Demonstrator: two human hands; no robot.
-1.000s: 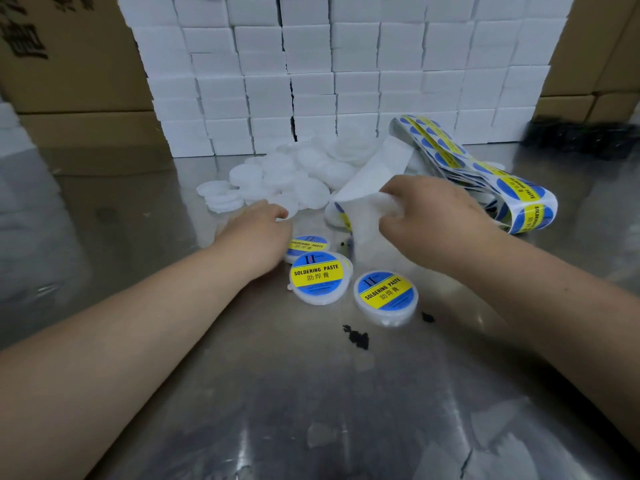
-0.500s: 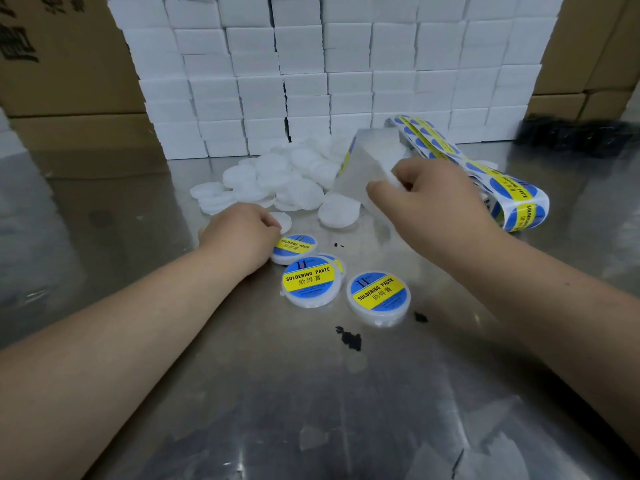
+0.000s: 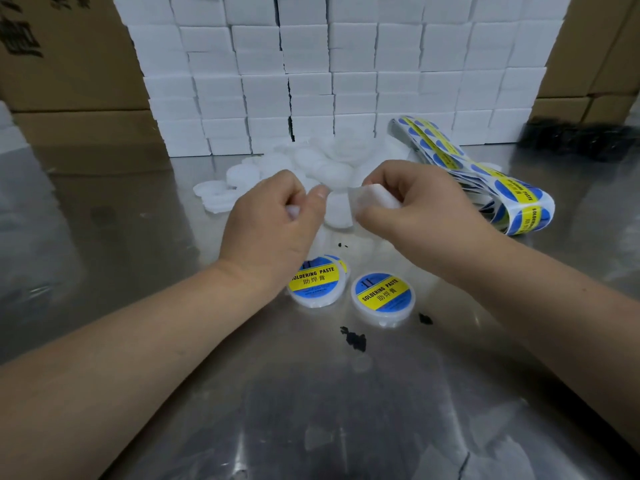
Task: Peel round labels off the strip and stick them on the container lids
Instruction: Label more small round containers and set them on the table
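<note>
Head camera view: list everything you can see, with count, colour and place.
Round labelled container lids: two in full, a third half hidden; blue and yellow on white; table centre, below the hands.
Plain round plastic lids: a pile, white; behind the hands.
Strip of round labels: one, blue and yellow; looped at right.
Translucent backing paper: one piece, whitish; in the right hand.
Small white piece: one; in the left hand, too hidden to identify.
Stacked boxes: many, white; at back.
Cardboard cartons: several, brown; both back corners.
Metal table: one, silver.
Black specks: a few; near the labelled lids.
Left hand: grips the white piece.
Right hand: pinches the backing paper.
</note>
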